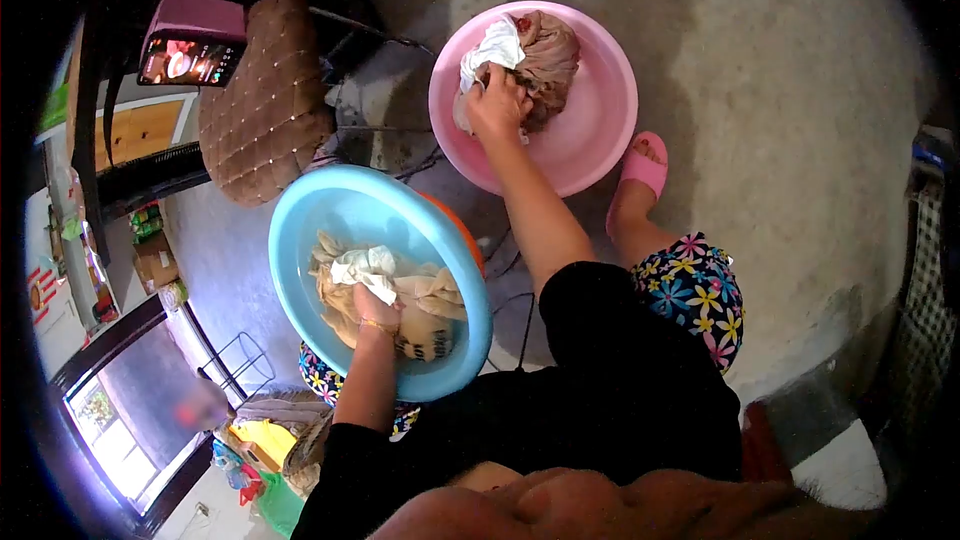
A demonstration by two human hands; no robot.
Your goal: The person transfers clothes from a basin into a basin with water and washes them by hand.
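Note:
A light-blue basin is tilted near my lap, with wet beige cloth and a white cloth inside. My left hand is down in this basin, closed on the white cloth, which partly covers the fingers. Farther out, a pink basin on the floor contains a bunched brown cloth and a second white cloth. Reaching into it, my right hand is closed with its fingertips gripping the white cloth's lower edge.
A brown quilted chair stands at the left, near a phone propped against a purple box. An orange rim shows under the blue basin. My pink slipper is beside the pink basin on the concrete floor.

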